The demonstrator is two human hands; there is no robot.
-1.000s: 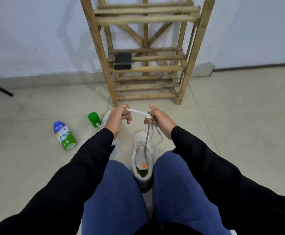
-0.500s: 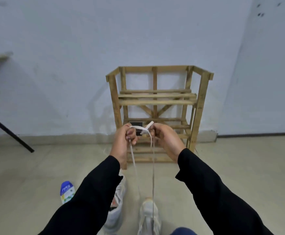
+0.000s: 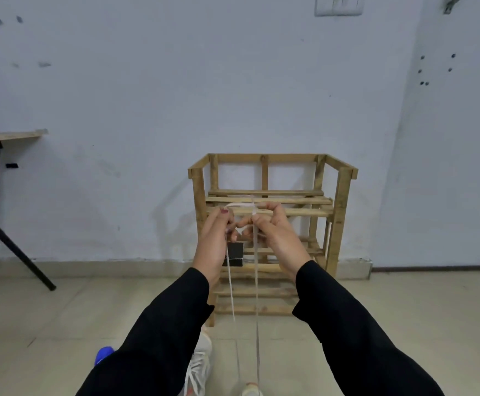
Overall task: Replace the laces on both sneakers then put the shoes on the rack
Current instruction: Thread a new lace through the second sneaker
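Left hand and right hand are raised in front of the wooden rack, each with fingers curled, pinching the lace. Lace: white, flat, narrow. A short span runs between the hands, and two taut strands drop to the sneaker at the bottom edge. A second sneaker, white and laced, is on the floor beside the left sleeve.

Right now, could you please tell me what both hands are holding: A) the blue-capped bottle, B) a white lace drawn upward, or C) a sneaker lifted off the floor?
B: the left hand and the right hand both pinch the white lace in front of the wooden rack, with a strand running down to the sneaker on the floor.
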